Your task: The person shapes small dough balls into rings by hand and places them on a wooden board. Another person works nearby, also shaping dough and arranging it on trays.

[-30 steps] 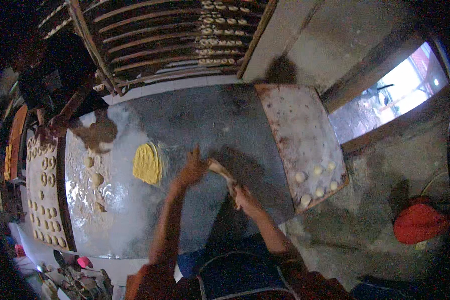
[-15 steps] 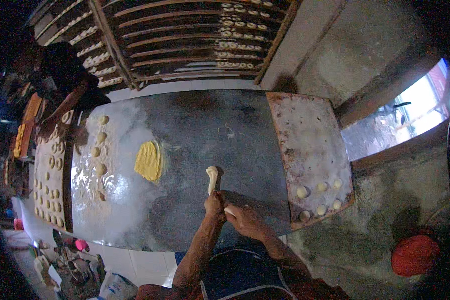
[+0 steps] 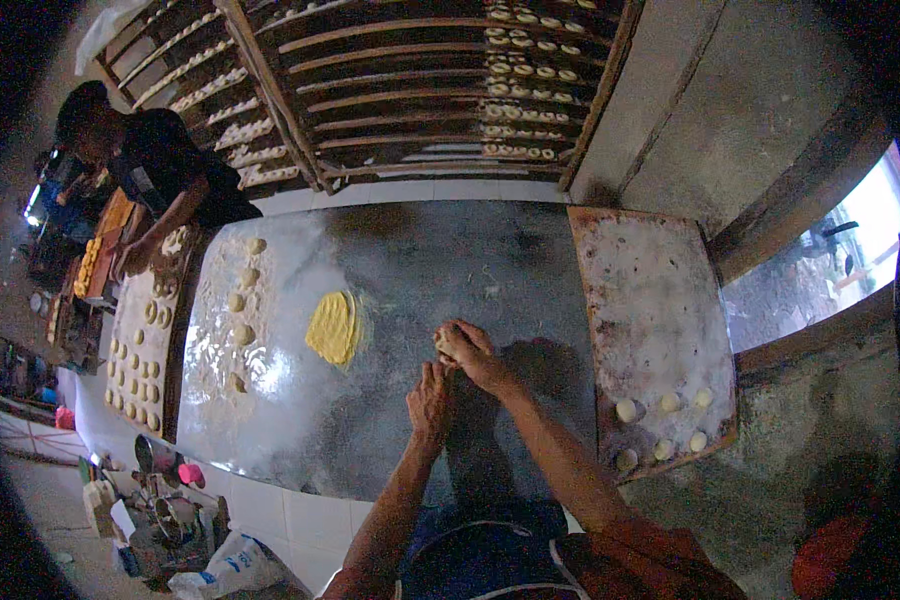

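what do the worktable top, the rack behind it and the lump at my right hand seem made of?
Worktable top: perhaps metal or stone, grey, glossy where light glares. Rack: likely wood, matte brown bars. Lump: probably dough, pale and soft-looking, though mostly covered.

worktable (image 3: 420, 250): smooth top, glossy at its left, matt toward its right; on it, a matt, ridged yellow slab (image 3: 333, 329); at its right end, a rough, stained board (image 3: 650, 300); beyond its far edge, a matt wooden rack (image 3: 390, 98).
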`<state>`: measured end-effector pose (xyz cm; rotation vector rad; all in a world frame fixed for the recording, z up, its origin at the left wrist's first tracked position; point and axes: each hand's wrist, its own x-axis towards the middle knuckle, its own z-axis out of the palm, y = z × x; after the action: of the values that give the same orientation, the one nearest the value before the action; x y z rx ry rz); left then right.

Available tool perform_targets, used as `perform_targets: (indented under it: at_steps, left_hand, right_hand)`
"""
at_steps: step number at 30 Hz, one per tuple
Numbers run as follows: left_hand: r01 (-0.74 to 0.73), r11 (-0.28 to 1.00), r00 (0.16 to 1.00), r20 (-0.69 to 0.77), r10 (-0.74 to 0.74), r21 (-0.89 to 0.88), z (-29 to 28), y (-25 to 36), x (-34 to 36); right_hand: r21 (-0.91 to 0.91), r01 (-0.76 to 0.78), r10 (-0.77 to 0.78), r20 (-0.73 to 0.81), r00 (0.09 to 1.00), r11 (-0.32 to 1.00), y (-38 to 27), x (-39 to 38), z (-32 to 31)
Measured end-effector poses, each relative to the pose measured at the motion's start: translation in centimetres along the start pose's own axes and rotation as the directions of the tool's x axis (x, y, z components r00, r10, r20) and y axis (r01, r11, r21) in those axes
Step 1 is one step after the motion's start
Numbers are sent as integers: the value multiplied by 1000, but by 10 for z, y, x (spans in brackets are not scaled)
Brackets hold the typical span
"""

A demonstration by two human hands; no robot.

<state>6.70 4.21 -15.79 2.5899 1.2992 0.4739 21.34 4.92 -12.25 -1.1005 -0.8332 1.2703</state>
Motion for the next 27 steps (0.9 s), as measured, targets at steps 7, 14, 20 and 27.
perform_targets:
  at_steps: [7, 14, 20, 27]
  left_hand:
    - [118, 908, 863, 494, 106, -401, -47, -26, -30]
    - [276, 699, 931, 363, -25, -660, -137, -39, -57]
    - [55, 968, 926, 374, 43, -246, -37, -123, -141]
    - [471, 758, 869, 88, -487, -452, -16, -38, -64]
  right_hand:
    - [-596, 221, -31, 312, 950, 772, 28, 13, 28]
    - [-698, 223, -74, 237, 969, 681, 11, 16, 53]
    - [-959, 261, -418, 195, 887, 107, 32, -190, -42]
    - [-997, -63, -287, -70, 955, 32, 14, -159, 14]
